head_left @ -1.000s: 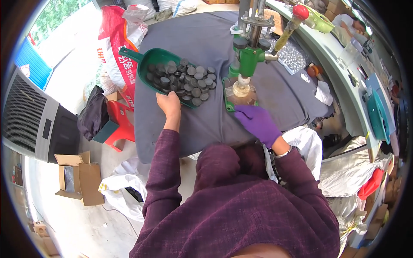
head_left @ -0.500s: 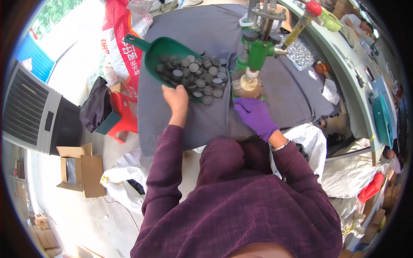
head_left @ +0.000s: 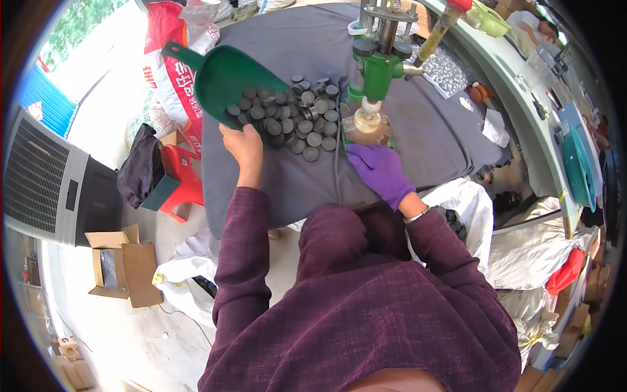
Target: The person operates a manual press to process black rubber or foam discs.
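A green scoop lies tilted on the grey cloth, its handle pointing to the far left. My bare left hand is closed on the scoop's near edge. Dark grey round discs spread from the scoop's mouth onto the cloth, some still inside it. To the right stands a green hand press with a pale round piece on its base under the ram. My right hand, in a purple glove, rests at the near edge of that base, fingers extended and holding nothing visible.
A bag of shiny small parts lies behind the press on the right. A red and white sack stands at the far left. Beside the table are a red stool, a cardboard box and an air cooler. Another person sits far right.
My left hand has shifted the scoop a little left and back, leaving more discs spread on the cloth. My right hand stays at the press base. The whole view has shifted slightly.
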The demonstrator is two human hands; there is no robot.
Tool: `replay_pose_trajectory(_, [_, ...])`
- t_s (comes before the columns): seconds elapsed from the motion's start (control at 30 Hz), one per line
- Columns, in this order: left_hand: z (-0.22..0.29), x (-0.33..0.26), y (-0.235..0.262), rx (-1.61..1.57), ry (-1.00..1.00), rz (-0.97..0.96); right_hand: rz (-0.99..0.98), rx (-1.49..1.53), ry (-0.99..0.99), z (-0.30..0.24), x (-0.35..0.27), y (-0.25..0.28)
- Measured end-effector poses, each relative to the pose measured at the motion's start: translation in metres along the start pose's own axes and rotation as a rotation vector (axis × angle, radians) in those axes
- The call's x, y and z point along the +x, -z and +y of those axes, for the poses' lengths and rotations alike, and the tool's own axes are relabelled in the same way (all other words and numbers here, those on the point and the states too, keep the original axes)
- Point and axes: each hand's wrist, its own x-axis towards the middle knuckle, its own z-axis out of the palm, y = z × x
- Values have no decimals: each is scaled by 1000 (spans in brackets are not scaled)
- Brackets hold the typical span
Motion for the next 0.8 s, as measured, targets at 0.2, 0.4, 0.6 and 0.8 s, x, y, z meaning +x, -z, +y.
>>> replay_pose_trajectory(0.2, [24,4,5,99,-164,-91,15,-22,18,3,-3,-2])
replay_pose_trajectory(0.4, [9,8,6,115,-180,5,21,5,24,4,-4,-5])
replay_pose_trajectory(0.6, [4,18,11,83,-126,87,14,7,21,5,-5,-7])
replay_pose_trajectory(0.8, [-1,20,18,65,-126,137,8,20,28,0,-2,-3])
